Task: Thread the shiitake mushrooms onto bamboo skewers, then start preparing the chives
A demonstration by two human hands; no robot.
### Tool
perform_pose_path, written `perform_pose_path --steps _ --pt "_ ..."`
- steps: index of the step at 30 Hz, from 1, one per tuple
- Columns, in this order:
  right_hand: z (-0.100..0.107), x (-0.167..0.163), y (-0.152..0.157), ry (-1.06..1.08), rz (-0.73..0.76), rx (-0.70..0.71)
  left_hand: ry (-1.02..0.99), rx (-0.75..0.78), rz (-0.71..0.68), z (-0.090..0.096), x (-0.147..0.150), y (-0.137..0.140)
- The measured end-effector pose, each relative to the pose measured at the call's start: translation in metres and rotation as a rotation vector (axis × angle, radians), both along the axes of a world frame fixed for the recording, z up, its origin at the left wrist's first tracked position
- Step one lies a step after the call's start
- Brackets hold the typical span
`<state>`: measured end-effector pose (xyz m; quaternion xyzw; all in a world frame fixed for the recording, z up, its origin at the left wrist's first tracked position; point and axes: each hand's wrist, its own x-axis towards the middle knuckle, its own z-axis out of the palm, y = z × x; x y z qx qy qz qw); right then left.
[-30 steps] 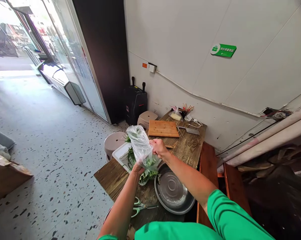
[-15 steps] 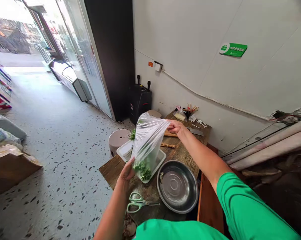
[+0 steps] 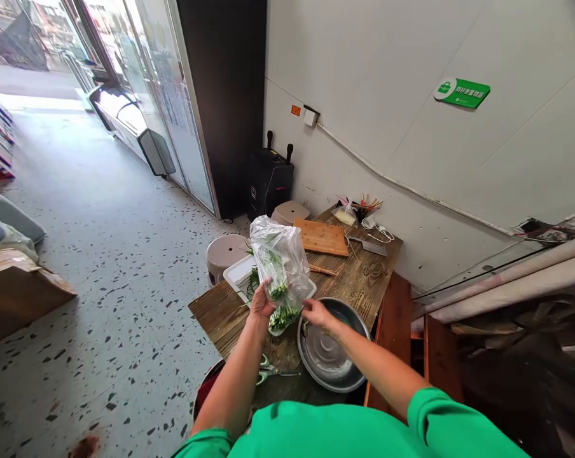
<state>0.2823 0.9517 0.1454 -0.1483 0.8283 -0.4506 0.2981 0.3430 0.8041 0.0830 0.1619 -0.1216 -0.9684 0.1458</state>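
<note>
A clear plastic bag point(image 3: 287, 251) with green stalks inside hangs over a white tray point(image 3: 235, 272) on the wooden table. My left hand point(image 3: 263, 304) is closed on the bag's left side, around the greens within. At the bag's lower right, my right hand point(image 3: 318, 314) pinches its edge, above the rim of a metal basin point(image 3: 332, 372). Bundled green stalks point(image 3: 282, 317), cut ends toward me, show below the bag in the tray. Green-handled scissors point(image 3: 268, 372) lie nearer me, partly covered by my left forearm.
On the wooden table point(image 3: 364, 286) are a cutting board point(image 3: 320, 237), a cleaver point(image 3: 373, 247), a small bag point(image 3: 345, 215) and a white cable point(image 3: 380, 230). A plastic stool point(image 3: 226, 251) stands left of the table, with a black speaker point(image 3: 271, 181) behind. A cardboard box point(image 3: 20, 299) sits at left.
My right hand has come down from the bag's stretched upper corner to its lower right edge. My left hand has moved up and right. The bag now hangs looser, and the cutting board is uncovered.
</note>
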Motion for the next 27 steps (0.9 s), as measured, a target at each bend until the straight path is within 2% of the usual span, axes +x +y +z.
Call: perform_pose_path --steps 4,8,14,21,27 --pt "-0.033 0.018 0.012 -0.117 0.043 0.058 -0.025 0.001 -0.03 -0.003 0.001 0.002" --pt "-0.043 0.01 0.01 -0.112 -0.009 0.037 -0.06 -0.032 -0.031 -0.004 -0.004 0.012" --pt "-0.03 -0.006 0.008 -0.175 -0.153 -0.063 -0.043 -0.11 0.028 0.004 0.003 0.009" --pt "-0.003 -0.041 -0.023 -0.403 -0.231 -0.301 -0.028 -0.153 0.16 0.007 0.009 -0.015" --pt "-0.005 -0.04 -0.017 -0.602 -0.258 -0.424 -0.055 -0.197 0.257 0.0 0.005 -0.008"
